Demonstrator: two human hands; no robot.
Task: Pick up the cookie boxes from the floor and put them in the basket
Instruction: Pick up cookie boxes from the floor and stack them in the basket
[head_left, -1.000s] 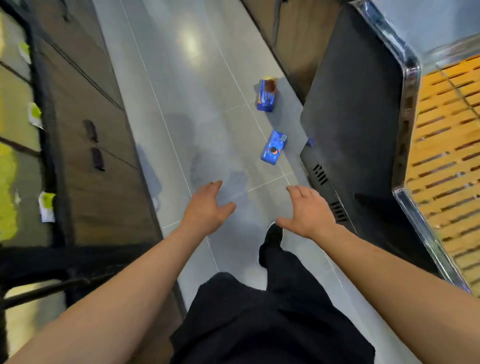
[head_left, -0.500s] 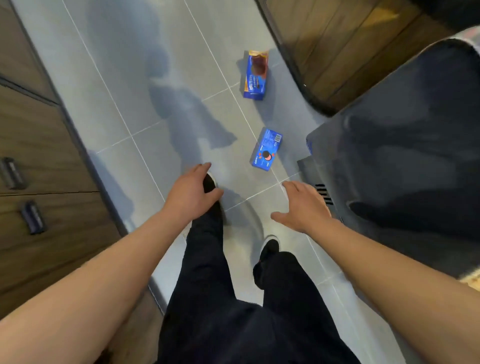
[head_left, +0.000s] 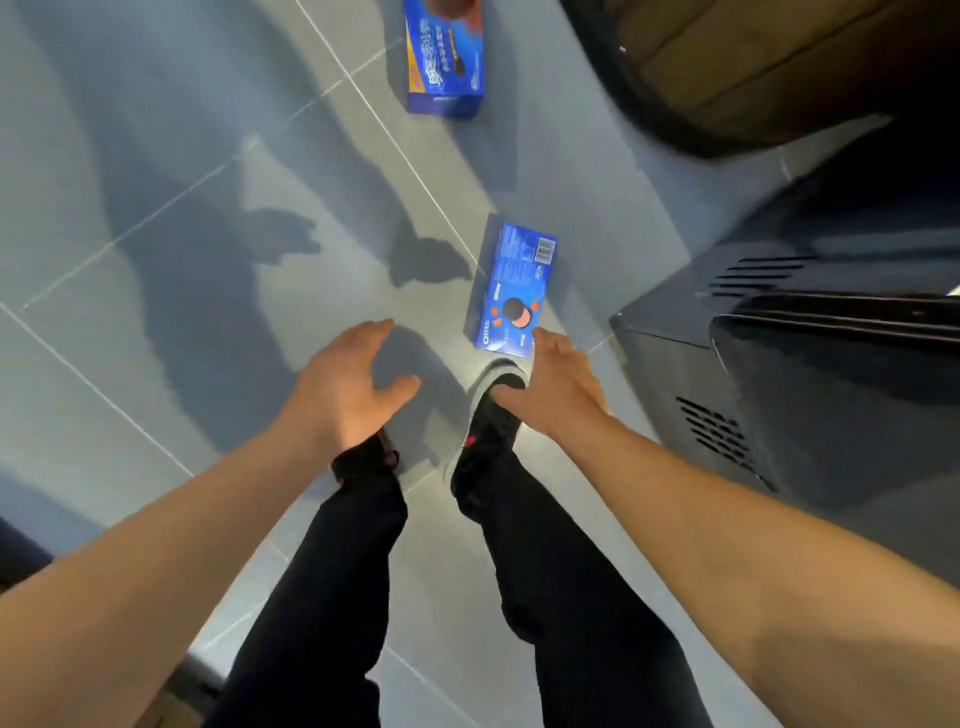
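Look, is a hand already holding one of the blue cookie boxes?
No, both blue cookie boxes lie on the floor, and the left hand and right hand are open and hold nothing.

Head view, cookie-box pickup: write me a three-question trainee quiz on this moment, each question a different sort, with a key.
1. True or false: the left hand grips a cookie box.
2. Which box lies closer to the hands? A) the near blue box by the right shoe; B) the far blue box at the top edge of the view.
3. Fill in: both boxes lie on the grey tiled ____.

Key
1. False: its fingers are spread and hold nothing.
2. A: the right hand has its fingertips at that box's near end; whether they touch it cannot be told.
3. floor
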